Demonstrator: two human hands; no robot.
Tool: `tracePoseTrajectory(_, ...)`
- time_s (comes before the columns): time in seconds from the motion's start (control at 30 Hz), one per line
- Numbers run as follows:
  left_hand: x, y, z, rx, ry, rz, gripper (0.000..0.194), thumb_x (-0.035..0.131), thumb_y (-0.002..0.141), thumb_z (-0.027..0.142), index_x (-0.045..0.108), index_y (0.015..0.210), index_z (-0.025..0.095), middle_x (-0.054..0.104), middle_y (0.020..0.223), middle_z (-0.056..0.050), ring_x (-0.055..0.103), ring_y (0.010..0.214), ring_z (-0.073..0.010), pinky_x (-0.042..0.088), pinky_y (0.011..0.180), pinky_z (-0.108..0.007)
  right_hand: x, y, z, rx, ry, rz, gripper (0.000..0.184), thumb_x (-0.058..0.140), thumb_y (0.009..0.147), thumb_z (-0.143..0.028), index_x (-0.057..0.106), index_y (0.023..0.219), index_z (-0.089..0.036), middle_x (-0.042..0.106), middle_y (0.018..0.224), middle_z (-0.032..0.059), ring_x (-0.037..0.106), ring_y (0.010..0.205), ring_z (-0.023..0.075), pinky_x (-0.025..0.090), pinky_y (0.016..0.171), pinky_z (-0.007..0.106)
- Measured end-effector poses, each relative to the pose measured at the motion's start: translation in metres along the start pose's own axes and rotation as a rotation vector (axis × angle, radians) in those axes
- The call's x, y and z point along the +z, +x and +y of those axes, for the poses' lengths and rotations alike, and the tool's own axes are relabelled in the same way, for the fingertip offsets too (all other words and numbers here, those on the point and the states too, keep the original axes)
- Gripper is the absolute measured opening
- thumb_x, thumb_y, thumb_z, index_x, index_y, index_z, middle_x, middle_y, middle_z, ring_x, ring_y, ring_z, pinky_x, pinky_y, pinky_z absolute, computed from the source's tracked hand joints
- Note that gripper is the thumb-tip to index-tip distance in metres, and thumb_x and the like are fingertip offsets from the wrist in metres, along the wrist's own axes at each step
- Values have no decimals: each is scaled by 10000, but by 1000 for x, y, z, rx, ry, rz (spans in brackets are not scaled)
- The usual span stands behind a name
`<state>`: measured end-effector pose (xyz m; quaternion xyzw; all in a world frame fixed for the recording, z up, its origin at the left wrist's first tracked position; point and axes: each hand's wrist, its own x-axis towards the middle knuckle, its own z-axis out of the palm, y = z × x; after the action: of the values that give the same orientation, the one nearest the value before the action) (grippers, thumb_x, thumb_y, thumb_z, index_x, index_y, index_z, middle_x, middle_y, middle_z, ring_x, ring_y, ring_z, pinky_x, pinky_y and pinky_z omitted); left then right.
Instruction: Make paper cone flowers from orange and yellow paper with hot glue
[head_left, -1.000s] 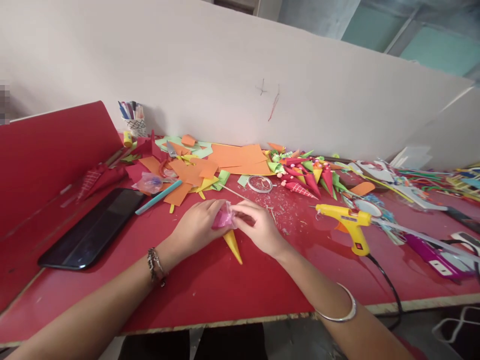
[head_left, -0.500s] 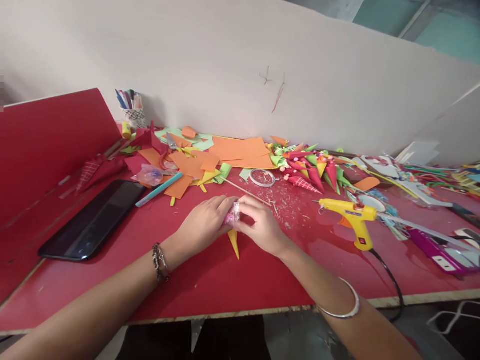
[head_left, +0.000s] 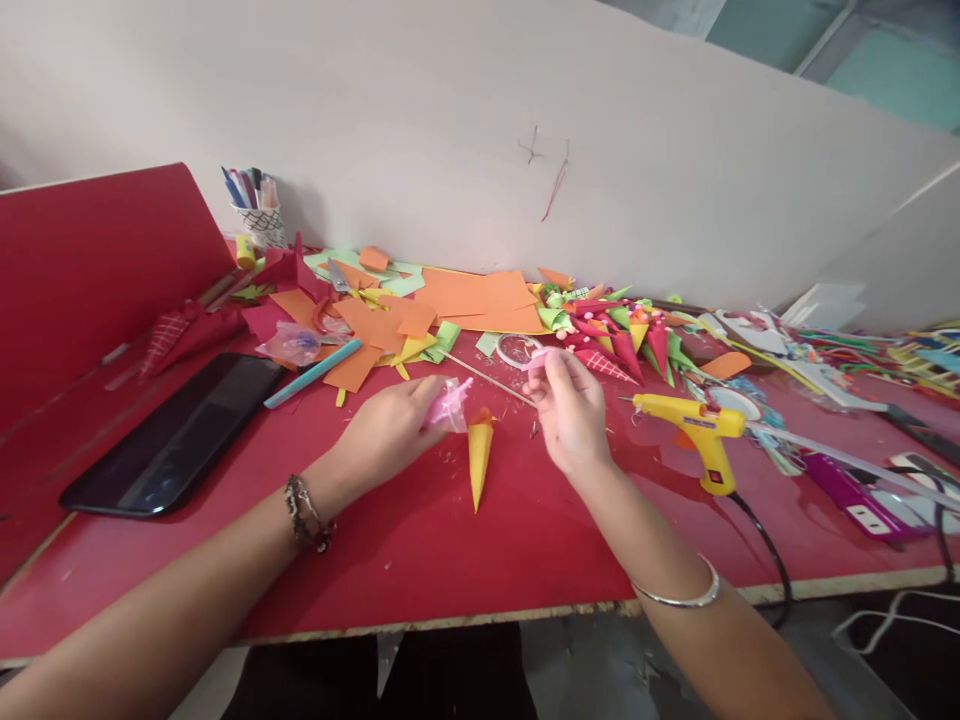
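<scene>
My left hand [head_left: 390, 430] is closed around a small clear plastic bag [head_left: 450, 405] with pink contents. Raised a little above the table, my right hand [head_left: 570, 405] pinches a small pink piece [head_left: 537, 360] between thumb and fingers; its exact kind is too small to tell. Between the two hands a yellow paper cone [head_left: 478, 465] lies on the red table, tip toward me, with some orange at its wide end. Behind the right fingertips lies a white tape ring [head_left: 517, 350], partly covered by them.
A yellow glue gun [head_left: 697, 430] with a cord lies right of my right hand. At left are a black phone [head_left: 180, 430] and a blue cutter-like stick [head_left: 313, 372]. Orange paper [head_left: 472, 295] and a pile of colourful cones [head_left: 615, 335] lie at the back.
My hands have moved apart; the right went up and right with the pink piece, the left kept the bag. More of the yellow cone now shows.
</scene>
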<state>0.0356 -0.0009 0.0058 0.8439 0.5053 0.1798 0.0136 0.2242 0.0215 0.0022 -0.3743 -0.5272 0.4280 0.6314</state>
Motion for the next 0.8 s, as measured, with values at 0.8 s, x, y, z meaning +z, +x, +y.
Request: tracePoseTrajectory(0.8,-10,-4,-15,135,-157,32,193,405,825,293,571,838,195,528,941,-47,478,885,-174,400,802,-316,-1,0,0,70,-225,-230,107,554,747,-269,550,814,-186,503,601,-50,491,450,54,415,469,207)
